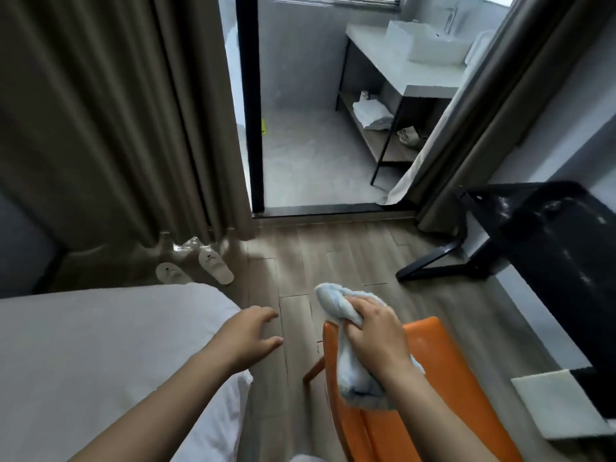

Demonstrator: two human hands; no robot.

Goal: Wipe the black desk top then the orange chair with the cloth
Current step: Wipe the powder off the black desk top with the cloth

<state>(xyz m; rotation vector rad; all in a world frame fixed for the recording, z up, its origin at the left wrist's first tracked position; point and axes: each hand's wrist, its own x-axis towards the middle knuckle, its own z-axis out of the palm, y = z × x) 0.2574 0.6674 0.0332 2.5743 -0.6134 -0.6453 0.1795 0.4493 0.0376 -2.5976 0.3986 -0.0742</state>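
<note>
Cloth [353, 375] on the chair [443, 368] back

Seen from the head view, the right grip [373, 331] is closed round the bunched pale-blue cloth. Its fingers curl over the middle of the wad. One end sticks out ahead of the knuckles and the other hangs below the wrist. The cloth lies at the top edge of the orange chair's back, low in the middle of the view; whether it presses there or only touches cannot be told. The left grip [248, 331] holds nothing and hovers with its fingers loosely spread over the floor [333, 255], between the bed [100, 345] and the chair. The black counter [566, 261] stands well apart at the right, so the work appears to be at the chair step.

Handling: the cloth looks soft, light and limp, and will likely fold and trail wherever it is not held. A hold at the centre of the wad, palm behind it, should keep a broad face on the surface. The chair's covering looks smooth and firm, so the cloth should slide easily. The chair may shift under a push, and the free grip could steady its back.
</note>
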